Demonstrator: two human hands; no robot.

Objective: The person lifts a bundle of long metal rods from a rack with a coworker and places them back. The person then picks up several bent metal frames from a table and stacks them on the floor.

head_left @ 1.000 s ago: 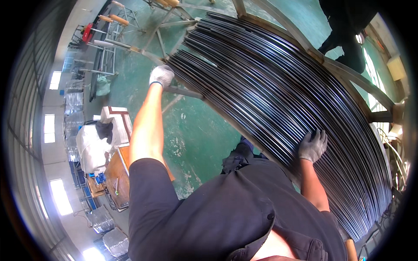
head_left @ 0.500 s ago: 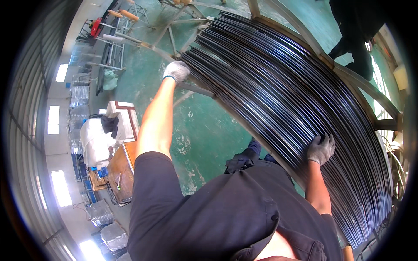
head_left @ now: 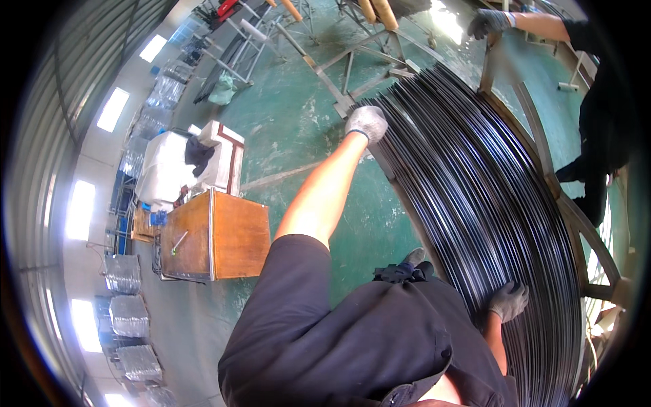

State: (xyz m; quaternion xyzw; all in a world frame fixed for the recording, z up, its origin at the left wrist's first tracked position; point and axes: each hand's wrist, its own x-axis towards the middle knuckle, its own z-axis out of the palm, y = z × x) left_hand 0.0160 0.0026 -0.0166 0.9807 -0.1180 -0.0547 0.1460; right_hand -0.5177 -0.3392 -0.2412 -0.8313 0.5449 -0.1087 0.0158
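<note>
A wide layer of long, thin, dark glossy rods (head_left: 468, 183) lies side by side on a metal frame, curving through the fisheye picture. At the far left end of the layer, my left hand (head_left: 367, 125), in a pale knitted glove, is closed around the edge rods; its fingertips are mostly hidden. My right hand (head_left: 508, 302), in a greyer glove, rests on top of the rods nearer my body, fingers apart. Whether the rods are solid or hollow cannot be made out.
Metal bars of the frame (head_left: 536, 136) run along the far side. Beyond them stands another person in dark clothes, with a gloved hand (head_left: 488, 24) near a bar. A brown wooden cabinet (head_left: 237, 234) and white covered items (head_left: 163, 166) stand left. Wrapped bundles (head_left: 129, 315) line the wall.
My view has swung right, so the rods appear steeper and the cabinet shows more fully. The other person's gloved hand has come into view. Both my hands remain at the rods.
</note>
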